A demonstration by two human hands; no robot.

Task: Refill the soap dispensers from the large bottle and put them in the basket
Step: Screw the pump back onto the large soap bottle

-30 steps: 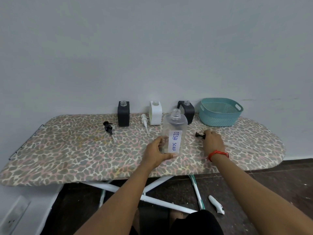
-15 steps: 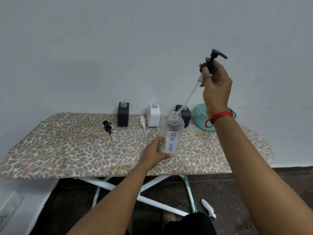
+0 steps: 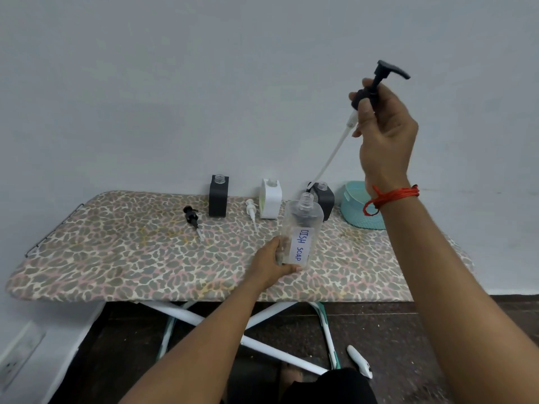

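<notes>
Uncapped dispensers (image 3: pixel 218 199) and basket (image 3: pixel 354 207) stand behind the large bottle (image 3: pixel 303 225).

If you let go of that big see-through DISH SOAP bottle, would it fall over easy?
Probably fairly easily: the bottle is tall and narrow, resting on a padded-looking ironing board. I see little inside it, so it is likely light. The left hand gripping its lower part probably steadies it.

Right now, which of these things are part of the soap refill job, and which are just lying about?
Job: DISH SOAP bottle, long black pump, teal basket, black dispenser beside it, other black dispenser, white dispenser, small black pump, white pump.
Lying about: white object on the floor, wall socket.
</notes>
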